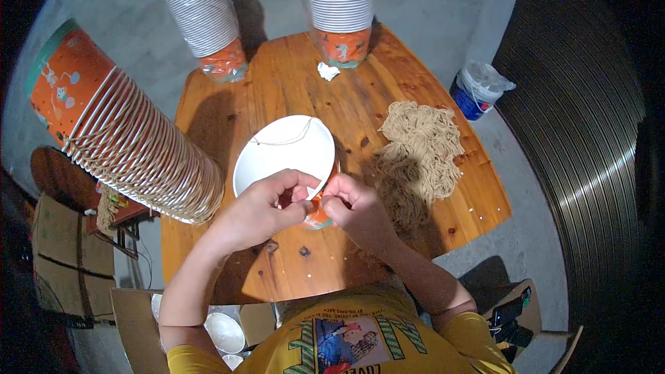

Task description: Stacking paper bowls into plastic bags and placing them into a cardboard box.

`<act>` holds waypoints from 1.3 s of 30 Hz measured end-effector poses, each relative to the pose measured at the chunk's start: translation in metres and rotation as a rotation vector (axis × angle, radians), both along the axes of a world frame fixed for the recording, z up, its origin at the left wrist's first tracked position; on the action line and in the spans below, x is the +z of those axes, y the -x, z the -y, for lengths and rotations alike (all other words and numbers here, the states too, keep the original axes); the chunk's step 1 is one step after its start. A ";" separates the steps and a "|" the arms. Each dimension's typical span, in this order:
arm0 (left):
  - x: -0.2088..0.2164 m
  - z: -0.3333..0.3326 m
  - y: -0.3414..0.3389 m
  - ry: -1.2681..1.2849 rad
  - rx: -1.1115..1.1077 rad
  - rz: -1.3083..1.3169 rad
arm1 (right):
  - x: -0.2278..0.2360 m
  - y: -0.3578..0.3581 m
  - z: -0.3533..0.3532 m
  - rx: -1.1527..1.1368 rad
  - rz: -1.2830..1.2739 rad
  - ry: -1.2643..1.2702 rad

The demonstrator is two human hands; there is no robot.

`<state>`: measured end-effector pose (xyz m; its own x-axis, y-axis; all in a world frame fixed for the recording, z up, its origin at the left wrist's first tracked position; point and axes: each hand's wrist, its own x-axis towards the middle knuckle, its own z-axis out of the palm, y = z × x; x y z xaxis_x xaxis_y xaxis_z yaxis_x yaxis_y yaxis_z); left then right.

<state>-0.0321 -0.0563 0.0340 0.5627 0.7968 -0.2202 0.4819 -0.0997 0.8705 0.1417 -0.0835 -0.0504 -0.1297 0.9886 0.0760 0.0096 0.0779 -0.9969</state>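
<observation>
An orange paper bucket with a white inside (280, 156) stands tilted on the table in front of me, its mouth facing up toward me. A thin tan cord (291, 141) lies across the far part of its mouth. My left hand (260, 209) is closed on the near right rim, thumb and fingers pinched over the edge. Against the outer side of the same rim, my right hand (360, 213) is closed in a pinch; what its fingertips hold is hidden. A heap of tan cords (421, 149) lies to the right of my right hand.
At the left leans a long nested stack of orange buckets with cord handles (142, 142). Two wrapped bucket stacks (201, 10) (339, 0) stand at the back, near crumpled white paper (328, 71). A blue pail (478, 90) is on the floor. Open cardboard (135, 318) borders the near side.
</observation>
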 end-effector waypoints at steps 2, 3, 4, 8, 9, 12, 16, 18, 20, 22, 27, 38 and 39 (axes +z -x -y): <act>-0.003 -0.002 -0.004 0.011 -0.009 0.025 | -0.003 -0.002 0.001 -0.012 0.022 0.006; -0.006 -0.003 -0.005 0.021 -0.016 0.051 | -0.004 -0.003 0.002 -0.022 0.022 0.007; -0.008 -0.005 -0.007 0.023 -0.021 0.051 | -0.006 -0.005 0.003 -0.034 0.022 0.009; -0.020 -0.009 -0.010 0.027 -0.077 0.038 | -0.011 -0.011 0.005 -0.027 0.047 0.006; -0.024 -0.010 -0.011 0.008 -0.091 0.017 | -0.009 -0.012 0.006 -0.013 0.019 0.043; -0.037 -0.015 -0.015 -0.045 -0.105 -0.015 | -0.008 -0.013 0.008 0.003 -0.026 0.083; -0.033 -0.012 -0.022 -0.191 -0.109 -0.124 | -0.004 -0.016 0.007 0.027 -0.022 0.148; -0.028 -0.010 -0.025 -0.267 -0.087 -0.184 | -0.010 -0.018 0.005 -0.020 -0.016 0.027; -0.034 -0.010 -0.025 -0.324 -0.043 -0.120 | -0.011 -0.022 0.004 -0.063 -0.008 -0.094; -0.036 -0.010 -0.026 -0.381 0.004 -0.055 | -0.006 -0.033 0.003 -0.090 0.118 -0.191; -0.032 -0.012 -0.033 -0.079 0.071 0.203 | 0.020 -0.037 0.005 -0.098 0.081 -0.155; -0.027 -0.015 -0.040 0.097 0.074 0.322 | 0.008 -0.030 -0.007 -0.193 0.232 -0.222; -0.025 -0.015 -0.039 0.176 0.081 0.345 | 0.010 -0.027 -0.007 -0.169 0.110 -0.194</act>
